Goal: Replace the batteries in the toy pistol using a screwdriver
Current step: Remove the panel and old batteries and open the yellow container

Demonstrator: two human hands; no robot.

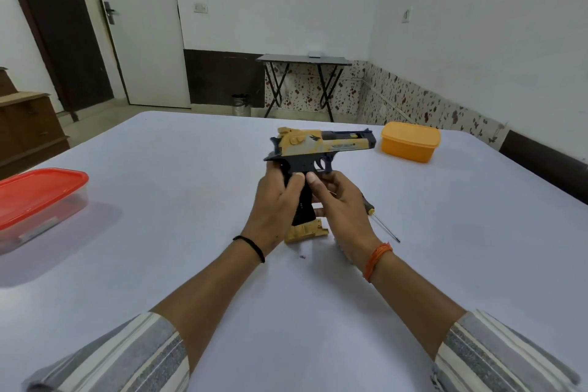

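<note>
Both the left hand [276, 197] and right hand [334, 197] are gripping the toy pistol [318, 149] upright above the table [191, 264], barrel pointing three o'clock, while the screwdriver [380, 221] is lying just beyond the right hand at four o'clock.

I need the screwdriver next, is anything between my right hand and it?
Nothing visible blocks it. The screwdriver lies on the table just right of the right hand, which, with the left hand, holds the toy pistol.
</note>
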